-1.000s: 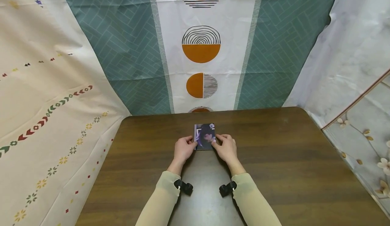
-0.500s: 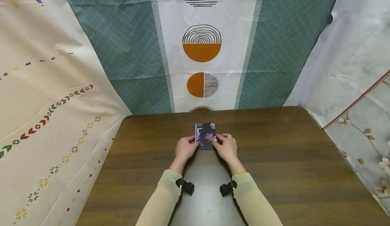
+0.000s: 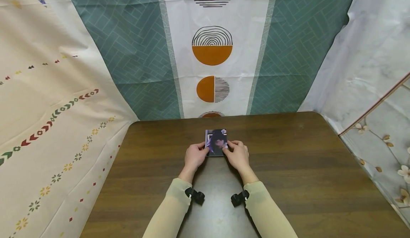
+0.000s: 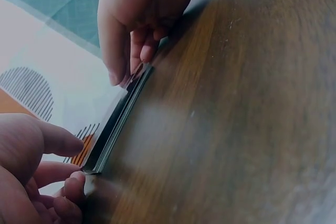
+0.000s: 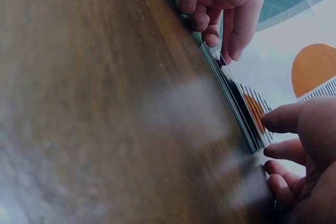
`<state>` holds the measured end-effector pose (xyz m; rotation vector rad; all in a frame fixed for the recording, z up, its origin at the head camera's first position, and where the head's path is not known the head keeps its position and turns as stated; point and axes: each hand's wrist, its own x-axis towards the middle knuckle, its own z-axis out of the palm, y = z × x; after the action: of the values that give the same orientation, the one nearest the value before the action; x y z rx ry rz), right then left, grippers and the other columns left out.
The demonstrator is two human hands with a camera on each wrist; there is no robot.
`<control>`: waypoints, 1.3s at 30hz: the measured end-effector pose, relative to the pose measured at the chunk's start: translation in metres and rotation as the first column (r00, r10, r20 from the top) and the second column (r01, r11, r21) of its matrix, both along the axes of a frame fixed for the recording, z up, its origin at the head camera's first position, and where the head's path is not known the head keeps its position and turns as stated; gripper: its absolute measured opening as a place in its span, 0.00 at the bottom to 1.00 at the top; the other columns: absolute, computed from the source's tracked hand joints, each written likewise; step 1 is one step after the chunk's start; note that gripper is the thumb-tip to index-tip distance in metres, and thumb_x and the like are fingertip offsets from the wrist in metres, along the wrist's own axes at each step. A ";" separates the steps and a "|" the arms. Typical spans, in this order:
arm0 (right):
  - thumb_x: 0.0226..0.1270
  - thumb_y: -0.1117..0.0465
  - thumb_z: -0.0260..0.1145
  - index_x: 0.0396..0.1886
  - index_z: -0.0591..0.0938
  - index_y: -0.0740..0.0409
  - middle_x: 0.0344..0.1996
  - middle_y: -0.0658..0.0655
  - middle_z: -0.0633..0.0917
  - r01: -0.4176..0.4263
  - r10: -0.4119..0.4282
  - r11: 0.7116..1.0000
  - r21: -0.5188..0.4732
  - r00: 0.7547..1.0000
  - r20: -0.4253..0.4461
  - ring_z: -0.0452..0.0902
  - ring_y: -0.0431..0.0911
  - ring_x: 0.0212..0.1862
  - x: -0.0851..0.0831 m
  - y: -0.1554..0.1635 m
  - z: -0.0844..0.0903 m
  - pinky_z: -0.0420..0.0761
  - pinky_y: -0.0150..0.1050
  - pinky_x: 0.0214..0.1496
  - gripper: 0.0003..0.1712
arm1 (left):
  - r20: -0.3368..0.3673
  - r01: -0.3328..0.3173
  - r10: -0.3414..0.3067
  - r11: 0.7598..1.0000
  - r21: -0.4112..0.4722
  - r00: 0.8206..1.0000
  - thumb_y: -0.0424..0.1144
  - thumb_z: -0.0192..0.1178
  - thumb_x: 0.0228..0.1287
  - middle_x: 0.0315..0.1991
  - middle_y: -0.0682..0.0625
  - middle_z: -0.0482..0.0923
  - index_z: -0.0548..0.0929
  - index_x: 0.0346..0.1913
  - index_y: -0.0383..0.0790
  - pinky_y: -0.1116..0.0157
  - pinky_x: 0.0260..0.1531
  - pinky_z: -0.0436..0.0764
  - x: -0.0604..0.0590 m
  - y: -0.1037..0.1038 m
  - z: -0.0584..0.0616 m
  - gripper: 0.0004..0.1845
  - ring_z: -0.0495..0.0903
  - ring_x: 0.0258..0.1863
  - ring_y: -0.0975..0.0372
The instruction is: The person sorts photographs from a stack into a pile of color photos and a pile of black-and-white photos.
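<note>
A small stack of picture cards [image 3: 216, 141] is at the middle of the far half of the table, its top face a dark and purple portrait picture. My left hand [image 3: 194, 156] holds its left side near the front corner, thumb on the upper side. Mirroring this, my right hand [image 3: 237, 156] holds the right side, thumb at the near corner. In the left wrist view, the stack's front edge [image 4: 118, 124] shows several thin layers close over the wood. The right wrist view has the same layered edge [image 5: 233, 100] between the fingertips of both hands. The stack's underside is hidden.
The brown wooden table [image 3: 144, 195] has rounded far corners and a pale glare between the forearms. Behind it hangs a teal and white cloth [image 3: 144, 70] with orange circles. Patterned cloths hang at the left [image 3: 38, 99] and right [image 3: 368, 70]. A black wrist camera [image 3: 195, 196] sits on each sleeve.
</note>
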<state>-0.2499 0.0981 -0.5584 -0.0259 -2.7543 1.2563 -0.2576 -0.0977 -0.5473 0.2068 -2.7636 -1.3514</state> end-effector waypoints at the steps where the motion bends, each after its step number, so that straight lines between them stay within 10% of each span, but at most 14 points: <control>1: 0.74 0.52 0.70 0.70 0.83 0.61 0.65 0.65 0.79 -0.001 0.001 1.000 -0.003 1.000 0.002 0.70 0.66 0.65 0.000 0.000 0.000 0.67 0.65 0.65 0.30 | 0.003 -0.001 0.001 1.000 0.004 1.000 0.46 0.70 0.67 0.29 0.54 0.80 0.90 0.62 0.46 0.59 0.33 0.71 0.000 0.000 0.000 0.22 0.78 0.36 0.56; 18: 0.72 0.52 0.72 0.65 0.87 0.56 0.52 0.57 0.91 0.043 -0.048 0.990 -0.138 0.998 -0.035 0.82 0.62 0.62 0.006 -0.010 0.008 0.69 0.68 0.63 0.25 | -0.077 0.026 -0.003 0.957 0.290 0.997 0.35 0.73 0.67 0.37 0.49 0.87 0.89 0.61 0.36 0.64 0.40 0.77 0.005 -0.015 -0.001 0.21 0.80 0.41 0.59; 39: 0.70 0.52 0.75 0.74 0.78 0.65 0.33 0.45 0.91 -0.294 0.295 0.955 -0.047 0.955 0.017 0.85 0.41 0.36 0.042 -0.079 0.026 0.83 0.47 0.48 0.38 | 0.100 0.229 -0.239 0.968 0.102 0.966 0.44 0.71 0.72 0.18 0.52 0.78 0.86 0.66 0.37 0.65 0.20 0.68 0.047 -0.137 0.022 0.24 0.76 0.17 0.59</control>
<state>-0.2081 0.0190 -0.5328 0.3825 -2.8278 1.3904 -0.2111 -0.2346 -0.5253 -0.0443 -2.8979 -1.5647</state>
